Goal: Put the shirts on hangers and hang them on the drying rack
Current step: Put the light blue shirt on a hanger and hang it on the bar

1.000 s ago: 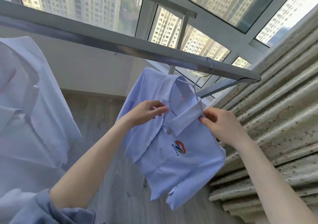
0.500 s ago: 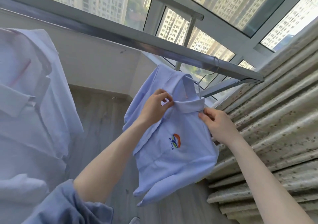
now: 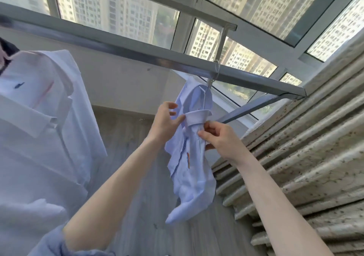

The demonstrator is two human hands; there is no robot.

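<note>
A small light-blue shirt (image 3: pixel 192 179) with a coloured chest logo hangs from a wire hanger (image 3: pixel 216 72) hooked over the metal drying rack bar (image 3: pixel 137 49). The shirt is turned edge-on to me. My left hand (image 3: pixel 164 121) touches the left side of its collar, with the thumb against the collar edge and the fingers spread. My right hand (image 3: pixel 220 139) pinches the front placket just under the collar. A larger white shirt (image 3: pixel 39 137) hangs on the same bar at the far left.
A pleated patterned curtain (image 3: pixel 305 157) fills the right side, close to the small shirt. Window frames (image 3: pixel 187 9) with high-rise buildings beyond run behind the bar. A second rack bar (image 3: pixel 256 108) slants below the first. The floor (image 3: pixel 128 137) is grey wood.
The small shirt has swung from facing me to edge-on. My right hand moved from the collar's right tip to the placket under it. My left hand loosened its grip and opened its fingers.
</note>
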